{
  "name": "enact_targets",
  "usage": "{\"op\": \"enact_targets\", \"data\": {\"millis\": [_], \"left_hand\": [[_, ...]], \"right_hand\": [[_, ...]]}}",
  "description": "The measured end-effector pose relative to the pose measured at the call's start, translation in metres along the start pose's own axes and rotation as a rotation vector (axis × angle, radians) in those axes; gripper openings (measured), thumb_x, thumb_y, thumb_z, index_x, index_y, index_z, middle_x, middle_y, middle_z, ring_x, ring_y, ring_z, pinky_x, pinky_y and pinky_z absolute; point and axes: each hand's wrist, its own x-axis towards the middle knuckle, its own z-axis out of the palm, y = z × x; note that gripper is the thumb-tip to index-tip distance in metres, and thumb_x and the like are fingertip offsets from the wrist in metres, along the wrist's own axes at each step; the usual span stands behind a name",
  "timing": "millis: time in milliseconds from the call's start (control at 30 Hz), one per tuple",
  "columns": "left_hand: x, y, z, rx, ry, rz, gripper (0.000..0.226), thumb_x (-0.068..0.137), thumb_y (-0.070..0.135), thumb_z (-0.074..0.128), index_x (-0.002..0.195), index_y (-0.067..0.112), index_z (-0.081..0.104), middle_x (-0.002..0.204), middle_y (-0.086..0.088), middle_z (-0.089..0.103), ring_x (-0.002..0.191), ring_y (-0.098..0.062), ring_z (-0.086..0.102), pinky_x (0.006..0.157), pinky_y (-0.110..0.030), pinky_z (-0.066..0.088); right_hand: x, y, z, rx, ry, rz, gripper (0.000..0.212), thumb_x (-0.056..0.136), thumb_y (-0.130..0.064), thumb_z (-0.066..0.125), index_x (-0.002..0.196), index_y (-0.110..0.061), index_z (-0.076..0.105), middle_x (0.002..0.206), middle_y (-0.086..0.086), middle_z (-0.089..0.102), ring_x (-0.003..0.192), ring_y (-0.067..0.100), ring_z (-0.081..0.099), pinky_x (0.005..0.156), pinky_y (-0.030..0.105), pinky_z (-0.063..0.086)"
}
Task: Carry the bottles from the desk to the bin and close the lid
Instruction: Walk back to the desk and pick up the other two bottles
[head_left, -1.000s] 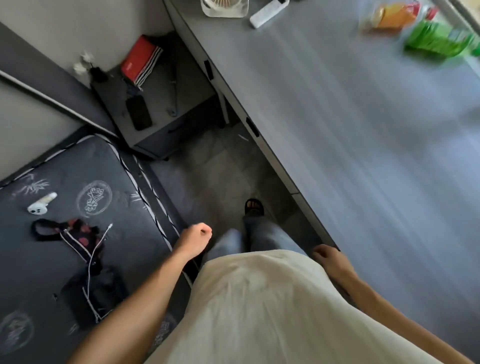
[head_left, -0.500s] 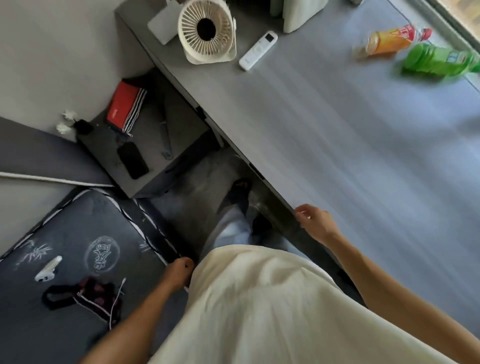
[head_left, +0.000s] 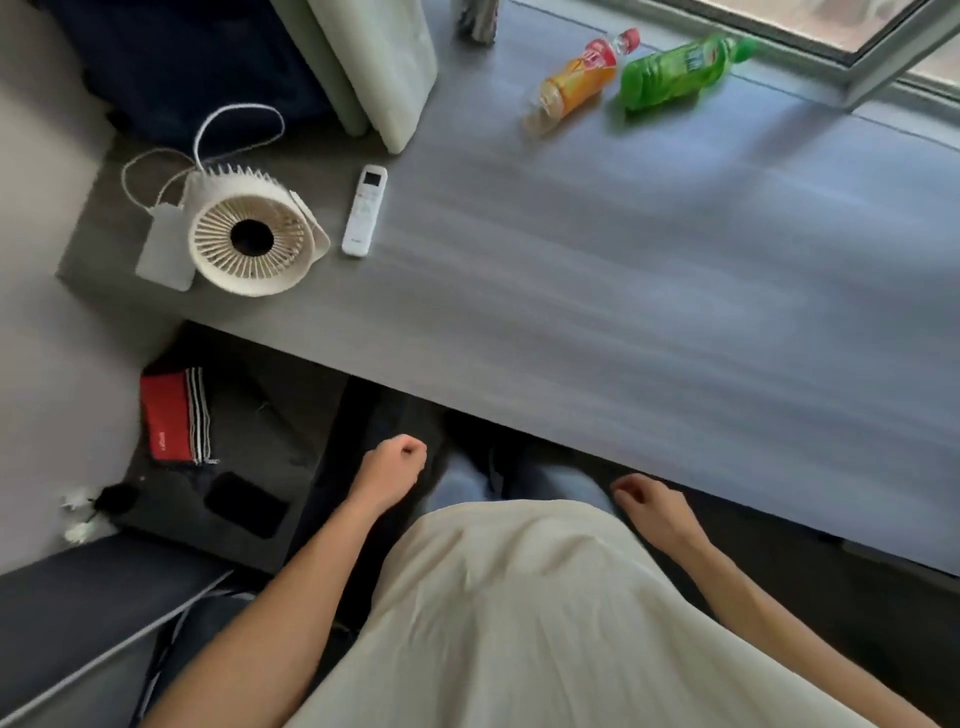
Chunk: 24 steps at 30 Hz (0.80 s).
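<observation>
- The grey wood-grain desk (head_left: 623, 291) fills the upper and right part of the head view, its near edge running diagonally above the person's hands.
- An orange plastic bottle with a red label and cap (head_left: 576, 83) lies on its side at the far end of the desk, near the window frame (head_left: 878, 62).
- A green plastic bottle (head_left: 675, 73) lies on its side just right of the orange one, the two close together; whether they touch is unclear.
- The left hand (head_left: 392, 470) hangs below the desk edge with fingers curled into a loose fist, holding nothing.
- The right hand (head_left: 652, 506) hangs just below the desk edge, fingers loosely curled, holding nothing.
- Both hands are well apart from the bottles.
- A round white desk fan (head_left: 252, 241) stands at the left end of the desk with a white cable looping behind it.
- A slim white remote control (head_left: 364, 210) lies just right of the fan.
- A low dark side table (head_left: 260, 431) beside the desk carries a red pouch with striped edge (head_left: 174, 415) and a black phone (head_left: 244, 504).
- The person's cream-coloured shirt (head_left: 519, 623) fills the lower middle.
</observation>
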Motion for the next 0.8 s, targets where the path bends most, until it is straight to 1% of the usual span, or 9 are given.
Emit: {"op": "enact_targets", "data": {"millis": [100, 233, 333, 400, 500, 600, 667, 733, 800], "left_hand": [[0.018, 0.043, -0.009, 0.057, -0.012, 0.089, 0.017, 0.091, 0.029, 0.058, 0.099, 0.027, 0.073, 0.098, 0.002, 0.077, 0.095, -0.024, 0.073, 0.095, -0.042, 0.056], [0.040, 0.107, -0.019, 0.149, -0.010, 0.210, 0.013, 0.090, 0.032, 0.060, 0.097, 0.036, 0.070, 0.100, 0.008, 0.076, 0.097, -0.017, 0.072, 0.095, -0.036, 0.055], [0.060, 0.161, -0.025, 0.202, 0.045, 0.283, 0.015, 0.091, 0.030, 0.062, 0.101, 0.032, 0.072, 0.102, 0.007, 0.076, 0.102, -0.016, 0.070, 0.094, -0.034, 0.054], [0.074, 0.198, -0.029, 0.217, 0.083, 0.321, 0.016, 0.091, 0.027, 0.064, 0.105, 0.028, 0.073, 0.104, 0.004, 0.077, 0.104, -0.018, 0.070, 0.093, -0.031, 0.053], [0.096, 0.255, -0.036, 0.238, 0.136, 0.375, 0.020, 0.090, 0.026, 0.066, 0.109, 0.025, 0.072, 0.105, 0.003, 0.077, 0.103, -0.019, 0.070, 0.087, -0.026, 0.048], [0.116, 0.310, -0.046, 0.233, 0.177, 0.438, 0.023, 0.088, 0.027, 0.066, 0.110, 0.026, 0.071, 0.096, 0.007, 0.074, 0.099, -0.020, 0.070, 0.085, -0.027, 0.049], [0.130, 0.345, -0.054, 0.220, 0.202, 0.493, 0.024, 0.087, 0.029, 0.064, 0.110, 0.027, 0.070, 0.094, 0.009, 0.072, 0.094, -0.018, 0.070, 0.087, -0.030, 0.053], [0.145, 0.378, -0.061, 0.209, 0.241, 0.561, 0.026, 0.086, 0.028, 0.064, 0.111, 0.026, 0.069, 0.095, 0.008, 0.072, 0.091, -0.017, 0.069, 0.089, -0.033, 0.056], [0.162, 0.409, -0.066, 0.209, 0.302, 0.627, 0.029, 0.085, 0.028, 0.066, 0.114, 0.025, 0.069, 0.100, 0.004, 0.073, 0.094, -0.020, 0.069, 0.091, -0.034, 0.056]], "right_hand": [[-0.006, 0.007, -0.003, 0.101, 0.043, 0.057, 0.022, 0.097, -0.033, 0.055, 0.114, -0.033, 0.069, 0.114, -0.008, 0.073, 0.098, 0.013, 0.066, 0.085, 0.028, 0.049], [0.004, -0.005, -0.035, 0.251, 0.145, 0.043, 0.015, 0.097, -0.032, 0.057, 0.108, -0.038, 0.064, 0.102, -0.014, 0.072, 0.093, 0.008, 0.068, 0.082, 0.029, 0.054], [0.028, -0.027, -0.076, 0.324, 0.224, -0.023, 0.015, 0.097, -0.030, 0.059, 0.110, -0.035, 0.064, 0.099, -0.013, 0.070, 0.090, 0.005, 0.068, 0.071, 0.021, 0.051], [0.049, -0.046, -0.109, 0.309, 0.295, -0.072, 0.020, 0.095, -0.029, 0.060, 0.114, -0.030, 0.065, 0.098, -0.014, 0.070, 0.085, 0.004, 0.068, 0.068, 0.021, 0.048], [0.084, -0.081, -0.161, 0.256, 0.377, -0.152, 0.028, 0.092, -0.025, 0.063, 0.120, -0.026, 0.064, 0.105, -0.009, 0.070, 0.085, 0.010, 0.068, 0.077, 0.030, 0.053], [0.120, -0.117, -0.214, 0.173, 0.456, -0.234, 0.036, 0.089, -0.026, 0.064, 0.125, -0.027, 0.061, 0.115, -0.008, 0.067, 0.093, 0.012, 0.067, 0.082, 0.031, 0.052], [0.145, -0.139, -0.248, 0.133, 0.496, -0.284, 0.040, 0.088, -0.027, 0.065, 0.128, -0.028, 0.059, 0.120, -0.006, 0.065, 0.099, 0.014, 0.066, 0.083, 0.033, 0.052], [0.173, -0.159, -0.281, 0.101, 0.539, -0.330, 0.046, 0.086, -0.024, 0.066, 0.131, -0.025, 0.057, 0.127, -0.001, 0.062, 0.105, 0.020, 0.065, 0.087, 0.037, 0.053], [0.203, -0.177, -0.311, 0.046, 0.584, -0.355, 0.053, 0.085, -0.021, 0.065, 0.136, -0.024, 0.052, 0.134, 0.003, 0.056, 0.112, 0.026, 0.061, 0.090, 0.041, 0.053]]}}
